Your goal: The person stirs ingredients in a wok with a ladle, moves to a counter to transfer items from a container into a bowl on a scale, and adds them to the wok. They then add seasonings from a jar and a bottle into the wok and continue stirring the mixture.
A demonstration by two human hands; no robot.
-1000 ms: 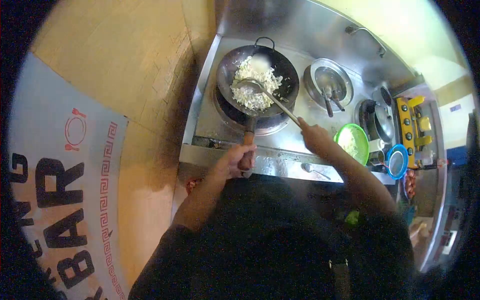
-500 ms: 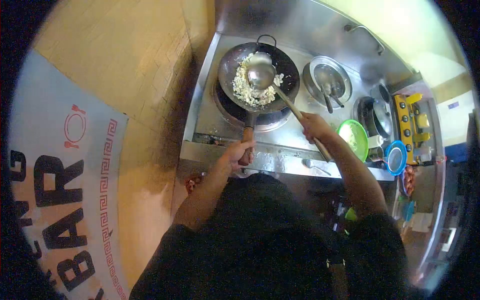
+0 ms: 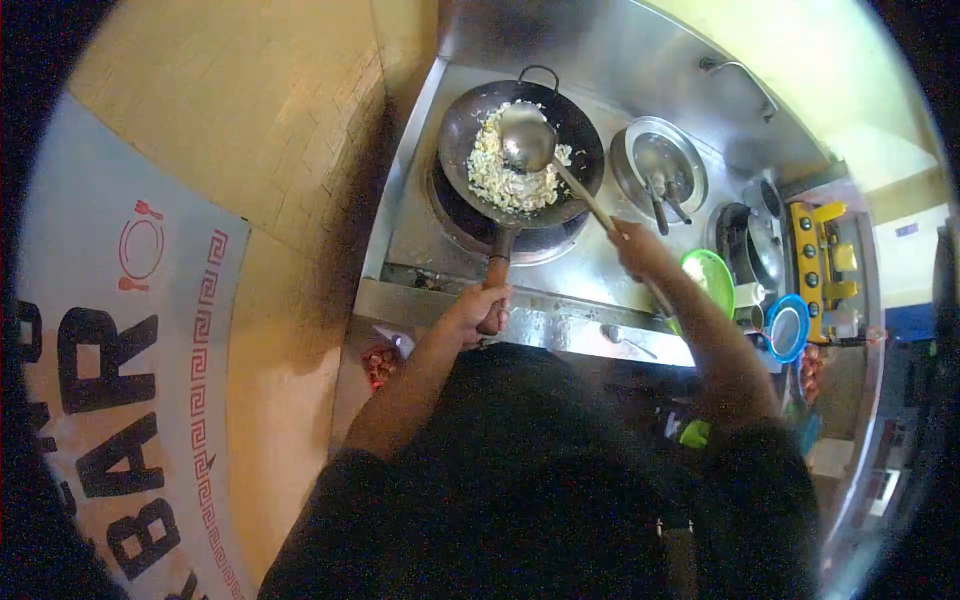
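My left hand is wrapped round the wooden handle of a dark wok, which rests over a burner. In the wok lies a loose pale yellow-white mass of food, in small bits like scrambled egg or rice. A long-handled metal ladle has its round bowl down on this food. My right hand grips the ladle's handle partway along, and the handle's end sticks out below the fist.
Right of the wok sits a metal basin with utensils in it. Nearer me are a green bowl and a blue-rimmed strainer. A second pan stands farther right, beside a yellow rack. A wall borders the stove's left.
The ladle bowl has shifted slightly within the wok, and my right hand has moved a little to the right with it. My left hand keeps its hold on the wok handle.
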